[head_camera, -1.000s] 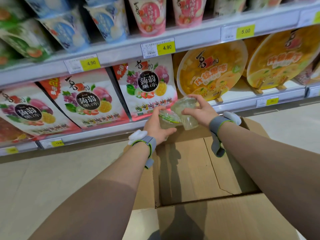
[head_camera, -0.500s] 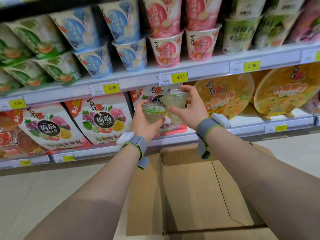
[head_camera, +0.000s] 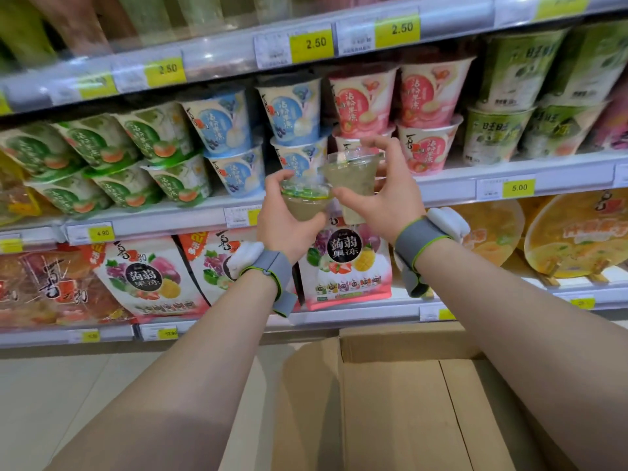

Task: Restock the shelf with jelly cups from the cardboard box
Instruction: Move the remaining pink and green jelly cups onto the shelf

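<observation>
My left hand [head_camera: 289,226] is shut on a clear jelly cup [head_camera: 306,203] with pale green jelly and a green-rimmed lid. My right hand [head_camera: 384,198] grips a second, taller clear jelly cup [head_camera: 351,178], held a little higher and to the right. The two cups nearly touch in front of the middle shelf [head_camera: 452,185]. Below my forearms lies the open cardboard box [head_camera: 390,396]; the part of its inside that I see holds no cups.
The middle shelf carries stacked green tubs [head_camera: 102,164], blue tubs [head_camera: 238,147], pink tubs [head_camera: 424,124] and green tubs [head_camera: 509,124] at the right. Below hang fruit jelly bags [head_camera: 149,277] and round yellow packs [head_camera: 574,239]. Pale floor tiles [head_camera: 68,396] lie at the left.
Both hands have risen with their cups from just above the box to the height of the middle shelf. My view has tilted up, showing a higher shelf.
</observation>
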Demonstrator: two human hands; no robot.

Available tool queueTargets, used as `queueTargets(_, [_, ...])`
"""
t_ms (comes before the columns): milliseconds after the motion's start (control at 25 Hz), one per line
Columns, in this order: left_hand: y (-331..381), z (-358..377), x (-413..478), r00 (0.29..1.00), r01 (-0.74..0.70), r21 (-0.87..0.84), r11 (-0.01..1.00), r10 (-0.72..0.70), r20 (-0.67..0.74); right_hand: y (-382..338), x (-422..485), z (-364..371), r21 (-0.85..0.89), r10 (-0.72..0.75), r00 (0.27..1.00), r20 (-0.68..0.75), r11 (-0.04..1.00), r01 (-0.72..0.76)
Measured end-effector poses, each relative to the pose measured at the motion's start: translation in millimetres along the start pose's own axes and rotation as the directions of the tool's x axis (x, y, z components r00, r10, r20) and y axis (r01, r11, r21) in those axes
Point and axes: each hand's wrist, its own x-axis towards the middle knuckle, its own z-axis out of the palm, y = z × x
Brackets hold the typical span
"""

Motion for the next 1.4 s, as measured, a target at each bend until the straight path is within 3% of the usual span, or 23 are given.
queueTargets(720, [107,-96,82,0.955,-0.194,0.073,0.978,0.206,-0.215,-136,80,-5,-0.108,-0.320,0.941,-0.108,0.945,0.309])
queueTargets(840, [119,-104,99,0.945,-0.221,0.096,0.971,0.237,-0.226,-151,94,0,-0.056,-0.362,0.924,-0.125,0.932,0.357])
queueTargets(1080, [142,-120,125,0.943,-0.201,0.032,0.979,0.202,-0.264,-183,126,8,-0.003,-0.376,0.918,-0.128,0.926,0.378])
queueTargets(1400, [178,-157,184,0.913,-0.276,0.051,0.960,0.278,-0.297,-229,190,10,0.014,-0.386,0.919,-0.073,0.921,0.388])
